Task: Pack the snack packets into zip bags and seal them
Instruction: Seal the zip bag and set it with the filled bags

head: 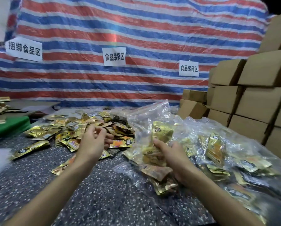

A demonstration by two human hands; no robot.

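A heap of loose gold snack packets (81, 128) covers the speckled table (94, 193) ahead and to the left. My left hand (94, 141) hovers over the heap's near edge with relaxed, slightly curled fingers and holds nothing. My right hand (174, 157) grips a clear zip bag (149, 121) that stands open-mouthed and holds several gold packets (161, 132). The bag's lower part lies on the table with more packets inside.
Filled clear bags of packets (226, 154) pile up on the right. Stacked cardboard boxes (250, 98) rise at the far right. A striped tarp (136, 38) with paper signs forms the back wall. A green mat (7, 126) lies at the left.
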